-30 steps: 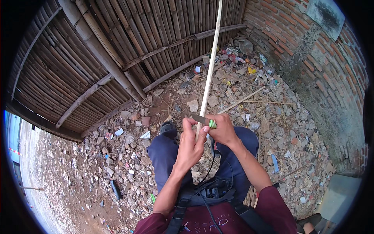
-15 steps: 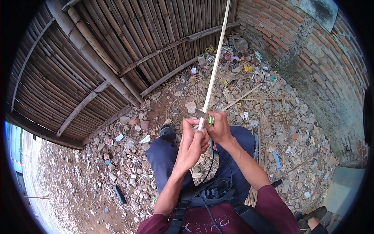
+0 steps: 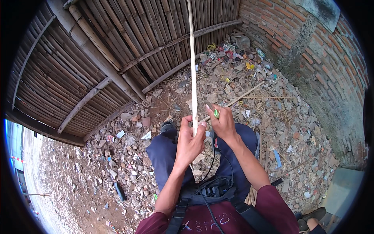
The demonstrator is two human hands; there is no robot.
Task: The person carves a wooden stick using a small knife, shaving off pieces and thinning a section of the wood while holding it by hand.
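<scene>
A long pale strip of split bamboo or wood [image 3: 193, 74] rises from between my legs and runs away from me past the upper edge of the view. My left hand [image 3: 187, 143] is closed round its near end, thumb along the right side. Just right of the strip, my right hand [image 3: 224, 124] grips a small knife. Its dark blade [image 3: 210, 105] points up and left, a little apart from the strip. Something bright green [image 3: 216, 113] shows at the fingers of that hand; most of the knife's handle is hidden.
Rubble and litter [image 3: 233, 85] cover the ground around my legs. A bamboo-slat wall [image 3: 156, 27] stands ahead and left, a brick wall [image 3: 331, 58] to the right. A thin stick [image 3: 249, 93] lies beyond my right hand. Another person's foot [image 3: 314, 214] shows at lower right.
The strip's far end has swung left and now stands nearly straight ahead. My right hand with the knife has moved away from the strip, to the right; the left hand keeps its hold.
</scene>
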